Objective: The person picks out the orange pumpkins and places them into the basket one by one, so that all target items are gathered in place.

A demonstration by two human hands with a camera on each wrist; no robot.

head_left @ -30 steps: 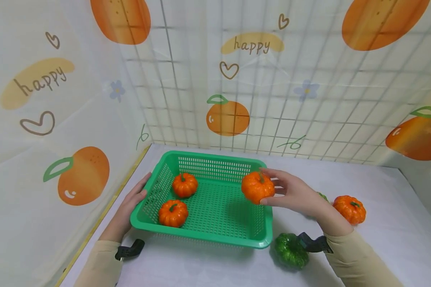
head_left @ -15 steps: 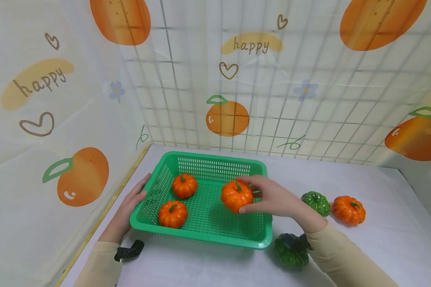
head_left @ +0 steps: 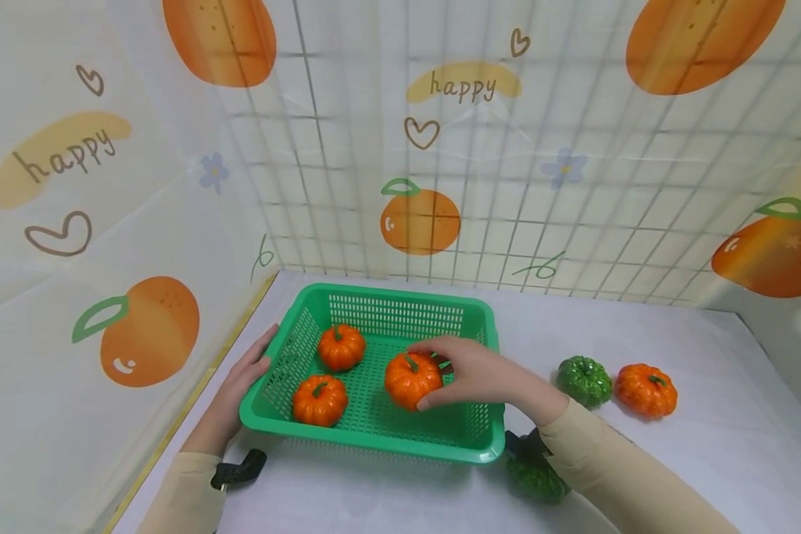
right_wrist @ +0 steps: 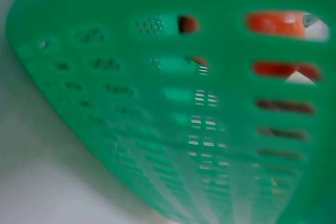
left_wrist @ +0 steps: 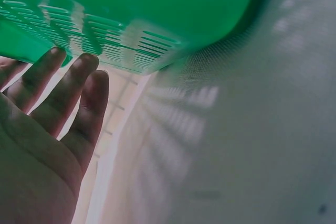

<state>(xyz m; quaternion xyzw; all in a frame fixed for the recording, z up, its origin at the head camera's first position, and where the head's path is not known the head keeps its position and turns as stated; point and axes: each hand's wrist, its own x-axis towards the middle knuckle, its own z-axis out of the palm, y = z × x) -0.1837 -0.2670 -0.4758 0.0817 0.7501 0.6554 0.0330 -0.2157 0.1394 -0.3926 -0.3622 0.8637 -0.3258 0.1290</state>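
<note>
A small orange pumpkin (head_left: 410, 382) with a green stem is gripped between the thumb and fingers of my right hand (head_left: 474, 374), inside the green plastic basket (head_left: 374, 439). Two more orange pumpkins, a rear one (head_left: 341, 347) and a front one (head_left: 320, 400), sit in the basket's left part. My left hand (head_left: 240, 378) rests against the basket's left side. In the left wrist view, the left fingers (left_wrist: 86, 114) reach out fairly straight by the slotted wall. The basket wall (right_wrist: 231, 77) fills the right wrist view and hides the right hand there; patches of orange show through its slots.
Right of the basket, a green pumpkin (head_left: 584, 381) and an orange pumpkin (head_left: 646, 391) lie side by side on the white table (head_left: 347, 489). Another green pumpkin (head_left: 537, 478) is partly covered by the right wrist's black camera mount. Printed curtains (head_left: 480, 170) stand behind and at the sides.
My right hand has carried the orange pumpkin leftward and lower, from the basket's right edge toward its middle. One green pumpkin has come into fuller view. The left hand stays put.
</note>
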